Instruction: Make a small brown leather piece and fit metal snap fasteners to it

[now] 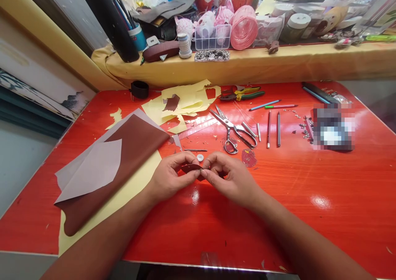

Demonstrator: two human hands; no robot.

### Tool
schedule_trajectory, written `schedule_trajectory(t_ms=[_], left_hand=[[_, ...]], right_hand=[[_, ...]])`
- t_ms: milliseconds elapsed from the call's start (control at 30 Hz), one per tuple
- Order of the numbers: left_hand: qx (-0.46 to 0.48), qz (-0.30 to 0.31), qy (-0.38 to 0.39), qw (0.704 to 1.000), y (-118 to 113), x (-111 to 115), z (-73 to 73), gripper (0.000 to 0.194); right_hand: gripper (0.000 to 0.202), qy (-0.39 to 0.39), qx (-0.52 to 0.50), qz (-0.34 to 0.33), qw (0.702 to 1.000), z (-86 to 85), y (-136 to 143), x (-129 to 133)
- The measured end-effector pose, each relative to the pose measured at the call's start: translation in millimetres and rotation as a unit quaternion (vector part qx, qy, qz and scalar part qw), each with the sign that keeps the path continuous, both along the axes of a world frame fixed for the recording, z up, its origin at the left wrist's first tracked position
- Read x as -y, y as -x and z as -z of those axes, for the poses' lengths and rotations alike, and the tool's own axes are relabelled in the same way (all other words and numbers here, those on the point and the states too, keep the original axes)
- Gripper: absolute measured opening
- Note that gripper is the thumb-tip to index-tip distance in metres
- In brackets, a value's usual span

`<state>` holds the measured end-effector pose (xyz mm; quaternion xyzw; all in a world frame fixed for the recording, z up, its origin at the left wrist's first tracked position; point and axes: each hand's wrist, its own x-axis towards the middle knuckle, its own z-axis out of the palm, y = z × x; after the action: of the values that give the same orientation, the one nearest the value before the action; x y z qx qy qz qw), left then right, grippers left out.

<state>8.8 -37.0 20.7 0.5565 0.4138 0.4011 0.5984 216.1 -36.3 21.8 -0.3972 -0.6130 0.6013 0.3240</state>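
Between my two hands is a small dark brown leather piece [191,168], held just above the red table. My left hand [171,172] pinches its left part between thumb and fingers. My right hand [230,176] grips the right part, its thumb tip meeting the left thumb near the middle. Something tiny and shiny shows where the thumbs meet, too small to name. Right behind the fingers lies a round grey metal disc [200,158], and a thin dark rod [196,150] rests beyond it. Large scissors [230,127] lie open farther back.
Folded brown leather [136,135] and yellow paper [148,168] cover the table's left side. Paper scraps [185,102], pliers [247,93], pencils [269,127] and a pen [279,129] lie toward the back. A blurred dark object [334,131] sits at right. Above, a crowded ledge [173,65] holds jars and boxes.
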Motion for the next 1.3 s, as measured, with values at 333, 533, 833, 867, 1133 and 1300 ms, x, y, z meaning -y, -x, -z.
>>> schedule_trajectory(t_ms=[333,533,833,867,1133,1300], left_hand=[[0.043,0.031,0.113,0.992,-2.3,0.0,2.1,0.023],[-0.087,-0.034,0.057,0.994,-4.9,2.8,-1.0,0.022],[-0.031,-0.001,0.156,0.987,-2.8,0.3,-2.0,0.032],[-0.021,0.006,0.158,0.987,-2.4,0.2,-2.5,0.032],[-0.015,0.014,0.135,0.991,-0.4,-0.5,-1.7,0.027],[-0.041,0.002,0.117,0.992,-0.5,-0.4,1.1,0.027]], right_hand=[[0.020,0.078,-0.059,-0.008,0.995,3.7,0.6,0.5],[0.021,0.071,-0.041,0.009,0.997,7.2,1.8,-2.1],[0.030,0.087,-0.022,0.010,0.996,6.1,1.2,-5.1],[0.029,0.089,-0.018,0.010,0.996,5.4,1.0,-5.5],[0.023,0.117,-0.005,0.008,0.993,3.6,0.3,-8.1],[0.020,0.117,-0.015,0.007,0.993,6.6,1.2,-7.8]])
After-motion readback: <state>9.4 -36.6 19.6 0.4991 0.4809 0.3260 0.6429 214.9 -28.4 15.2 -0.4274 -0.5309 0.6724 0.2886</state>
